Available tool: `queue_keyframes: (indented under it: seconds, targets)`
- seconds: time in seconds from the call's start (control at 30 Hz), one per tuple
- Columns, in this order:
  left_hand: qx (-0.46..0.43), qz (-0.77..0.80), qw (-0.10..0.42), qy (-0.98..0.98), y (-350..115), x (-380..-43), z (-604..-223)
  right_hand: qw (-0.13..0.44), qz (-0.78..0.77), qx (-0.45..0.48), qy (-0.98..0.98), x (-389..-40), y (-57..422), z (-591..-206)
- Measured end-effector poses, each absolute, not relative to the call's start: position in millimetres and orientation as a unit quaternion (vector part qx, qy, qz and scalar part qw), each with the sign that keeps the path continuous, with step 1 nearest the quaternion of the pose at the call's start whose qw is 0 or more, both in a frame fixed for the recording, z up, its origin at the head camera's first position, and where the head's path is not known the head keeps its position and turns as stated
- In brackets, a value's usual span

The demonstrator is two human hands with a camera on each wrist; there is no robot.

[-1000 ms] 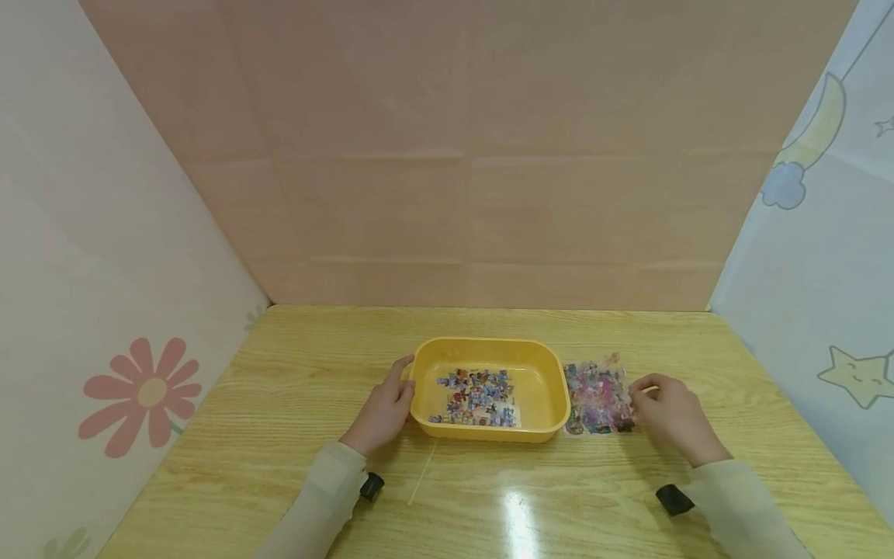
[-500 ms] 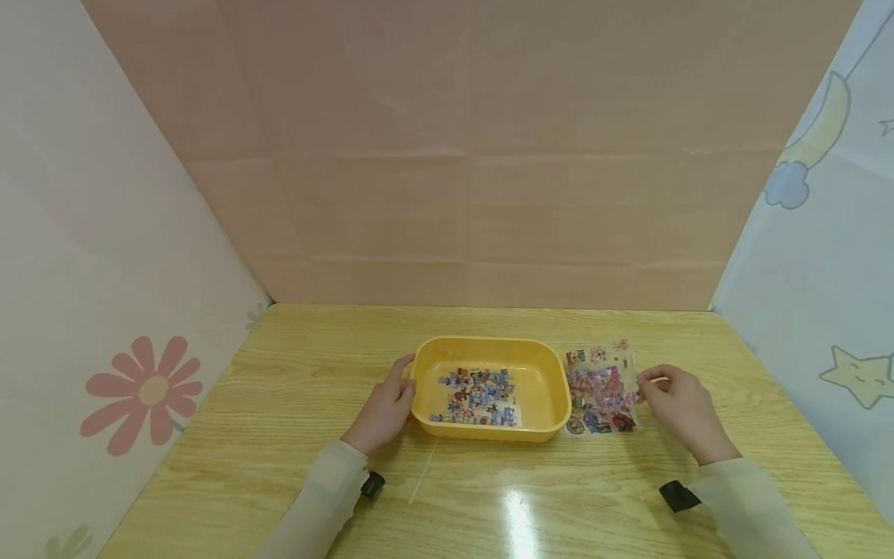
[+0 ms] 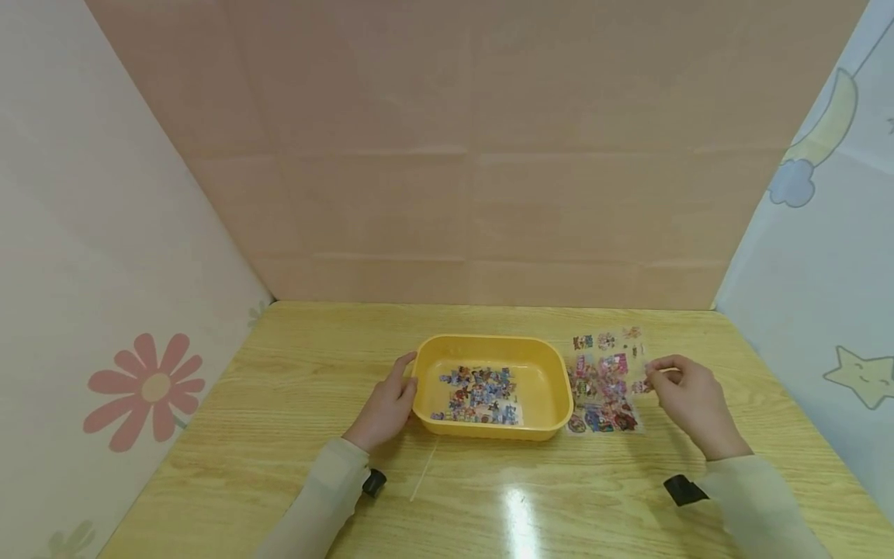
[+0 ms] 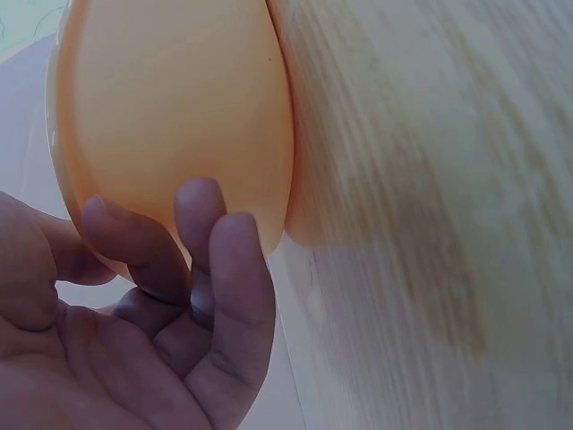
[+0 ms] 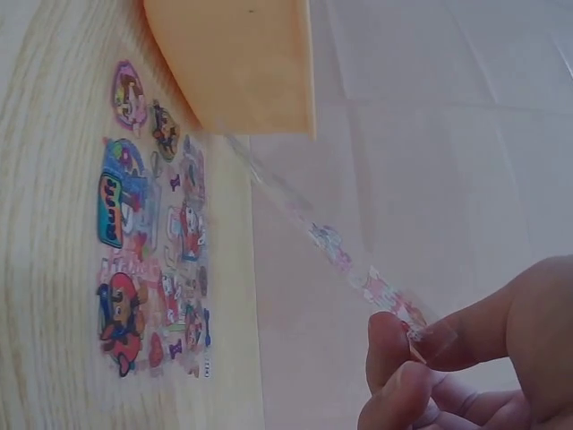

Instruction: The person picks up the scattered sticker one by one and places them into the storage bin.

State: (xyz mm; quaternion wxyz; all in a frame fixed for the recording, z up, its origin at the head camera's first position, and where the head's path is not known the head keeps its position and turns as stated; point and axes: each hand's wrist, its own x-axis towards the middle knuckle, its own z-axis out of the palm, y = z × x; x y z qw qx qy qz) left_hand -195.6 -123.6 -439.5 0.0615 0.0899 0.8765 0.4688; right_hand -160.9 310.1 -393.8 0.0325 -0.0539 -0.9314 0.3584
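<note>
A yellow plastic tray (image 3: 545, 388) stands on the table, with a sheet of cartoon stickers (image 3: 482, 396) lying inside it. My left hand (image 3: 382, 407) grips the tray's left end; in the left wrist view the fingers (image 4: 242, 278) bend against its outer wall. On the right, my right hand (image 3: 687, 400) pinches the edge of a transparent sticker sheet (image 5: 336, 251) between thumb and fingertips. That sheet is raised at a slant, its far end close to the tray. Beneath it another sticker sheet (image 5: 125, 269) lies flat on the table, beside the tray's right end.
The wood-grain table (image 3: 307, 341) has a pinkish covering (image 3: 461, 194) behind it and printed panels at both sides. A thin pale strip (image 3: 424, 470) lies in front of the tray. Black bands (image 3: 684, 491) show at the wrists.
My right hand has moved slightly right, drawing the upper sticker sheet up and right off the lower one. The left hand and the tray stay in place.
</note>
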Motion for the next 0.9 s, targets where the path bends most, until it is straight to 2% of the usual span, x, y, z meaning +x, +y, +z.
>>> queue_keyframes:
  seconds: [0.63, 0.9]
  targets:
    - [0.092, 0.467, 0.062, 0.877, -124, -195, -440, 0.070, 0.391, -0.085, -0.914, -155, 307, -378]
    - [0.086, 0.468, 0.064, 0.877, -124, -195, -440, 0.090, 0.423, -0.070, -0.899, -154, 303, -370]
